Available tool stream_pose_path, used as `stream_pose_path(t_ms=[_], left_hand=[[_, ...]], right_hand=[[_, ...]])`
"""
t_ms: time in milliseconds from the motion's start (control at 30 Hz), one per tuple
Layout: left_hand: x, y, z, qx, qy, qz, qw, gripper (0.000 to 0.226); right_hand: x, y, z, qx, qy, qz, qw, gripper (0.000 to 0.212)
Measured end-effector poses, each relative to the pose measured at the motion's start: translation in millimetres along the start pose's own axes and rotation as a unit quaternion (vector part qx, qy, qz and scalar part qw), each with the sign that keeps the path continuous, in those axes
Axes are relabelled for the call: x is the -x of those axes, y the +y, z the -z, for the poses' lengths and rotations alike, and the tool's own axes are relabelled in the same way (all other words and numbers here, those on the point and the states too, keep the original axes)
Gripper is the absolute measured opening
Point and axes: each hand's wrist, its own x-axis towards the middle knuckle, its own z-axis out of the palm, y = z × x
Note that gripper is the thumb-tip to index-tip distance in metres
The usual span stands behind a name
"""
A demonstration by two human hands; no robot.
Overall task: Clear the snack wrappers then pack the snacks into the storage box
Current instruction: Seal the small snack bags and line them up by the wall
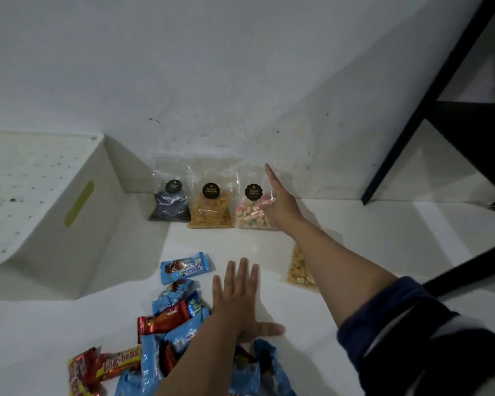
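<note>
The storage box (55, 195) is seen in matt white plastic. Clear, glossy, crinkled plastic is shown by the snack bags (212, 195); shiny foil by the wrappers (166, 318). The floor (369, 238) looks smooth, the wall (212, 81) matt and speckled.

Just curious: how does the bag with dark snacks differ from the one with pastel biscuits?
The dark snack bag stands leftmost in the row, untouched; the pastel biscuit bag stands rightmost, with the right hand at it. One holds blackish pieces, the other pink-and-white ones. Both are clear, upright against the wall, with round black labels.
</note>
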Motion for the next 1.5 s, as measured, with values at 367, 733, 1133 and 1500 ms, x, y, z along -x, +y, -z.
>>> stream_pose_path(t_ms=[367,733,1133,1500], left_hand=[[0,-1,-5,0.017,0.005,0.006,1.000,0.126],[-32,75,31,0.188,0.167,0.034,0.967,0.082],[-12,98,22,0.317,0.173,-0.001,0.932,0.080],[41,102,3,0.204,0.109,-0.013,0.973,0.113]], right_hand=[[-2,17,20,0.053,0.002,-0.020,0.998,0.064],[57,95,77,0.163,0.140,-0.245,0.945,0.047],[83,78,98,-0.102,0.162,-0.235,0.953,0.025],[159,54,125,0.229,0.027,-0.119,0.966,0.021]])
